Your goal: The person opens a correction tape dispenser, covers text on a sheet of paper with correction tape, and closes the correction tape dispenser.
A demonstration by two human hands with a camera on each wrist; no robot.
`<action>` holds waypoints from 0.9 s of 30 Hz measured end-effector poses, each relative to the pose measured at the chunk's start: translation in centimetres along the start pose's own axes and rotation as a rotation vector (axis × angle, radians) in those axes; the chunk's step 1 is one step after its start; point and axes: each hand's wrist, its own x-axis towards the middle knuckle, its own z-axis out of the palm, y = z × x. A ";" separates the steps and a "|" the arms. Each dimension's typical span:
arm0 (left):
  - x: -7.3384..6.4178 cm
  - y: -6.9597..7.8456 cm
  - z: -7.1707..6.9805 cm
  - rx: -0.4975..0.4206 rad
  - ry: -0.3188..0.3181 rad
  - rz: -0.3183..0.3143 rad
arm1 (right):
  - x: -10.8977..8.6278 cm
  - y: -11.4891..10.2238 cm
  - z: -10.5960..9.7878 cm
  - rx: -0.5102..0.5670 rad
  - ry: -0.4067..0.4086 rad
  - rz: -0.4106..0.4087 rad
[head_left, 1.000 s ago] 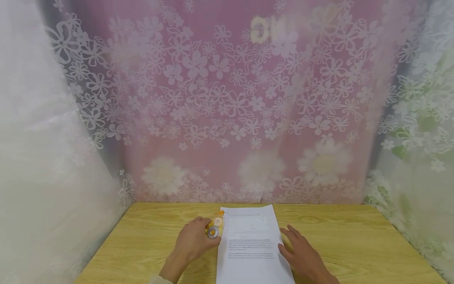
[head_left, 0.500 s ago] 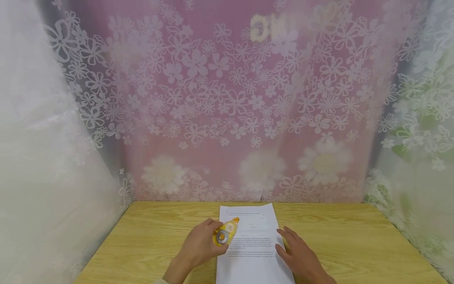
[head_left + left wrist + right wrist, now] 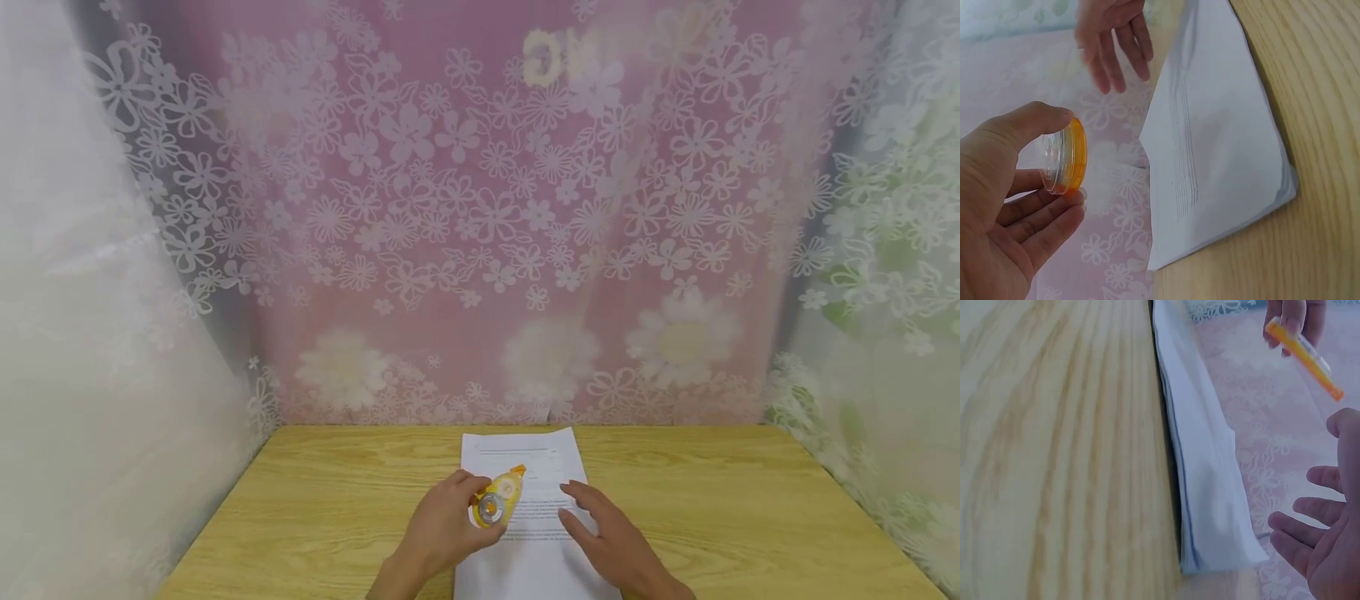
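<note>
My left hand pinches a yellow correction tape dispenser between thumb and fingers, above a stack of printed paper. The dispenser's orange tip points away and to the right. In the left wrist view, the clear and orange dispenser shows edge-on in the grip. My right hand hovers over the stack's right side, fingers spread and holding nothing. Seen from the right wrist, that hand is apart from the dispenser, which is tilted in the air.
The stack lies on a wood-grain table, its far right corner slightly raised. A pink flowered curtain hangs behind the table's far edge. Pale sheets hang at the left and right sides.
My left hand has carried the correction tape dispenser rightward from the stack's left edge to over the paper. My right hand has moved left, from the stack's right edge to over it.
</note>
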 end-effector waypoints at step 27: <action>0.2 1.5 2.5 0.036 -0.010 0.017 | 0.9 -2.6 2.0 0.456 -0.123 0.097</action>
